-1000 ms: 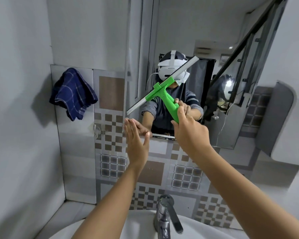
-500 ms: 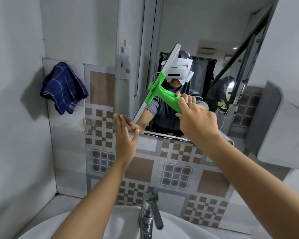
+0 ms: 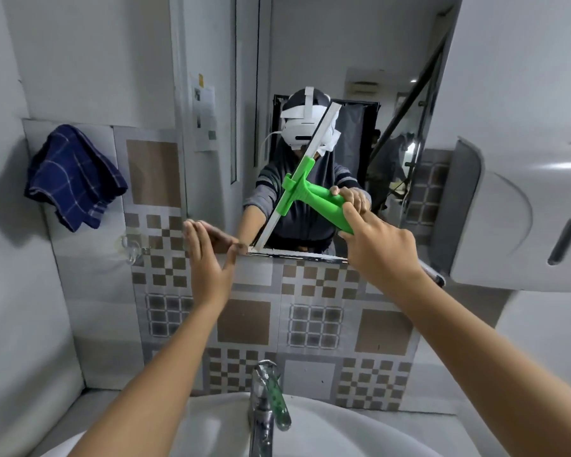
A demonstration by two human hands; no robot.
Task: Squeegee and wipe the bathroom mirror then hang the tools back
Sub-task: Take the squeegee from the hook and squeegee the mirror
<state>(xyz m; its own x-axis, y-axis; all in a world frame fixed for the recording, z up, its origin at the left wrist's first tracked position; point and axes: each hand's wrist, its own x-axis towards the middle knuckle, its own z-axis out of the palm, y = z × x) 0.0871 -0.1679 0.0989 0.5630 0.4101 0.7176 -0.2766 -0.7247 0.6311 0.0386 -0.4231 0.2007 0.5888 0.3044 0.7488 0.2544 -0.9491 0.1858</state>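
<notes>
The green squeegee [image 3: 314,196] is gripped by the right hand [image 3: 376,249], its blade steeply tilted against the mirror [image 3: 310,61], while the left hand [image 3: 208,258] is pressed flat at the mirror's lower corner, fingers together.

You are standing in a small bathroom. A white sink [image 3: 327,430] with a chrome faucet [image 3: 261,400] is sitting at the bottom centre, patterned wall tiles [image 3: 314,321] are running behind it, a mirror [image 3: 310,77] is hanging above them, a blue checked cloth [image 3: 73,176] is hanging at the left, and a white wall dispenser [image 3: 521,212] is showing at the right.
</notes>
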